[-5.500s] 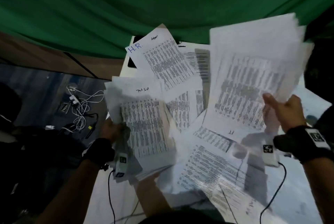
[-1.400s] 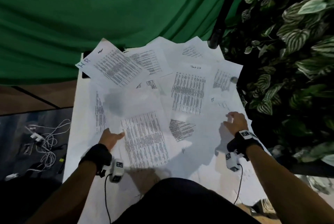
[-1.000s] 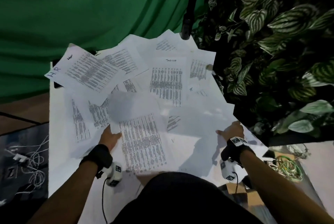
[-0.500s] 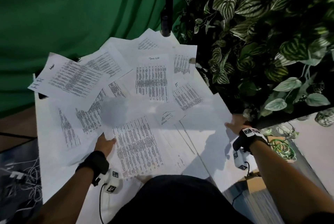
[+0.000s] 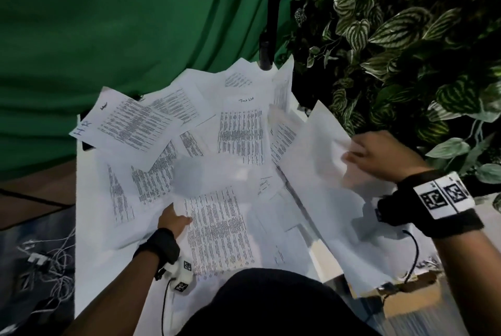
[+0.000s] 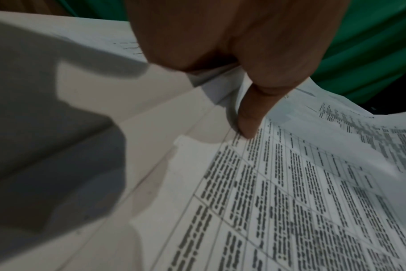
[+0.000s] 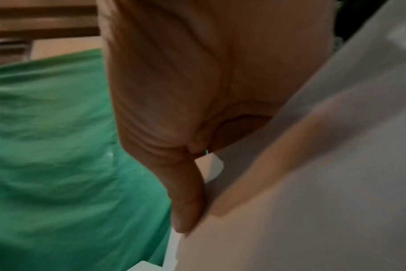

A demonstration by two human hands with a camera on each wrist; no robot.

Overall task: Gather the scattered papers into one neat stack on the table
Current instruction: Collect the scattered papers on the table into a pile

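Note:
Several printed sheets lie scattered and overlapping across the white table [image 5: 89, 268], among them one marked "H.R." [image 5: 127, 126] at the far left and a "Task List" sheet [image 5: 241, 129] in the middle. My left hand [image 5: 173, 220] holds the left edge of the near printed sheet [image 5: 219, 230]. Its thumb [image 6: 250, 113] lies on top of that sheet [image 6: 290, 201] and its fingers are hidden beneath paper. My right hand [image 5: 363, 156] pinches the edge of a large blank sheet [image 5: 314, 156], raised and tilted over the table's right side. The thumb [image 7: 188, 198] lies against that sheet [image 7: 313, 183].
A wall of striped leafy plants [image 5: 406, 37] crowds the table's right edge. A black pole [image 5: 271, 10] stands at the far corner before a green curtain [image 5: 108, 23]. White cables [image 5: 46, 254] lie on the floor at left, a cardboard box [image 5: 406, 297] at lower right.
My right hand has come up from the table's right edge with the blank sheet lifted. My left hand stays on the near printed sheet. The head view has swung right.

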